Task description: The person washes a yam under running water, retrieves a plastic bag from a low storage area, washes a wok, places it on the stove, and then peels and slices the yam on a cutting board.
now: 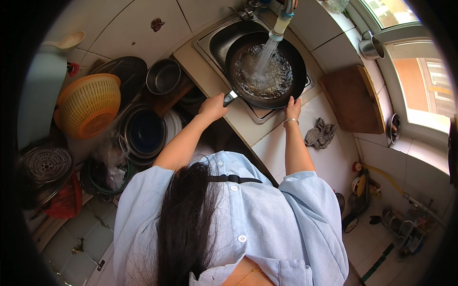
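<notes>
A dark frying pan [266,100] is held over the steel sink [218,43], with rippling water inside it. Water pours into the pan from the faucet [281,26], which has a pale nozzle. My left hand [214,107] is closed around the pan's black handle [230,98]. On the pan's near right rim, my right hand [293,109] grips the edge with thumb and fingers; a bracelet is on that wrist. A crumpled grey cloth [320,133] lies on the white tiled counter to the right of my right hand.
A wooden cutting board [352,100] leans on the right wall below a metal mug [371,47] at the window. To the left are an orange colander [89,105], an empty metal pot [163,76] and stacked pans or bowls [145,132]. A yellow hose [384,177] runs along the right wall.
</notes>
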### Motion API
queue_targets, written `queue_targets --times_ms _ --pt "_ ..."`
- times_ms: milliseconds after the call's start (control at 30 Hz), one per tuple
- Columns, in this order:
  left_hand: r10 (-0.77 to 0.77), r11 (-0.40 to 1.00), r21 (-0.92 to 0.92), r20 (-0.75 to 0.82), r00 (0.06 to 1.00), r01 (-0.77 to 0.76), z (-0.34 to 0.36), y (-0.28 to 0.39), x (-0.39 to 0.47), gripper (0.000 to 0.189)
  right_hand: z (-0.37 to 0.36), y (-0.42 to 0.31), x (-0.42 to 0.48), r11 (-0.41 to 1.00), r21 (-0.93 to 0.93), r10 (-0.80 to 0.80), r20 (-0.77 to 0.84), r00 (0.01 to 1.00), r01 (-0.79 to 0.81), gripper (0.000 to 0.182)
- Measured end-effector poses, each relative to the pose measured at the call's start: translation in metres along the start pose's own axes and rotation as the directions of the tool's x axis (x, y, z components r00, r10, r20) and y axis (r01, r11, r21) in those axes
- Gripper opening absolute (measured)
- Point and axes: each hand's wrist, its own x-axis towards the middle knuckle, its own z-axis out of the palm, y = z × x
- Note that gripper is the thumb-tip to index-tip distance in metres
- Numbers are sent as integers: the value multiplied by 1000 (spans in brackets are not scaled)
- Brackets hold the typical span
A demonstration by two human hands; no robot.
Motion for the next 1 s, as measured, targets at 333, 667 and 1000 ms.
queue_targets --times_ms 333,667,1000 --pt "0 1000 -1 6 1000 0 -1 3 2 34 -3 34 24 986 -144 -91 -55 994 82 29" --pt "6 1000 17 -6 1000 -6 -1 3 0 30 1 41 23 925 -282 -295 -103 950 256 26" --pt "10 1000 5 -4 1000 -10 1 2 0 30 2 52 26 926 -268 -310 -129 942 268 26"
